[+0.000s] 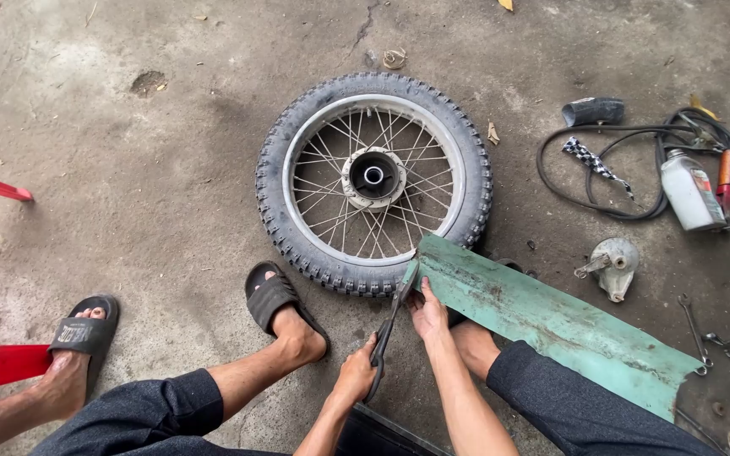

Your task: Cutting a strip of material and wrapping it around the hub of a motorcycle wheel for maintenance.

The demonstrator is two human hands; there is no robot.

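Both hands work at lower centre: the left hand [356, 371] grips black-handled shears [390, 325], the right hand [428, 314] pinches the edge of a green sheet [551, 325] stretching to lower right. The sheet looks thin, stiff, rusty and probably sharp-edged. A knobby spoked wheel [373, 181] lies on the concrete floor [128, 169] at centre.

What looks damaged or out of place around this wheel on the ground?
The green metal sheet looks worn, with rust patches and scraped paint. The concrete floor is cracked near the top. A plastic bottle lies on its side among black hoses. The spoked wheel itself shows no obvious damage.
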